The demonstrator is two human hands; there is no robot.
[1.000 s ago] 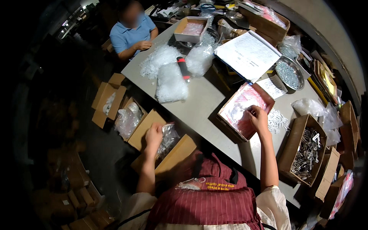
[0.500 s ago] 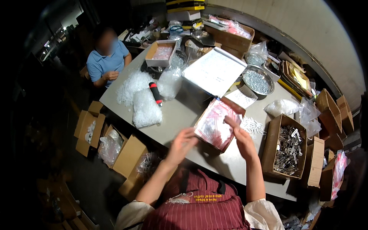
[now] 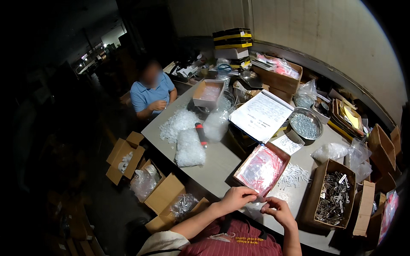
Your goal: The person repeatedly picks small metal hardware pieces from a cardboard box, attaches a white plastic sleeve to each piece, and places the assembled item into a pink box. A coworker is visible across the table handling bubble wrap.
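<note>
At the near edge of the grey table (image 3: 218, 164), we see the left hand (image 3: 235, 199) and the right hand (image 3: 277, 210) brought close together, just below the near corner of an open cardboard box (image 3: 245, 164) lined with red-edged clear bags (image 3: 261, 168). Both hands have their fingertips pinched toward each other over something small and clear; we cannot tell what it is, only that it sits between the two sets of fingers, almost touching the box's corner. The left forearm comes in from the lower left, its pale sleeve pushed back, wrist bent so the knuckles face up. The right forearm rises from the bottom edge, fingers curled inward toward the left hand. Just right of the box lies a scatter of small white parts (image 3: 294, 176), and beyond them stands a second carton of metal pieces (image 3: 335, 198). Across the table, well apart, sits a person in a blue shirt (image 3: 150, 94).
</note>
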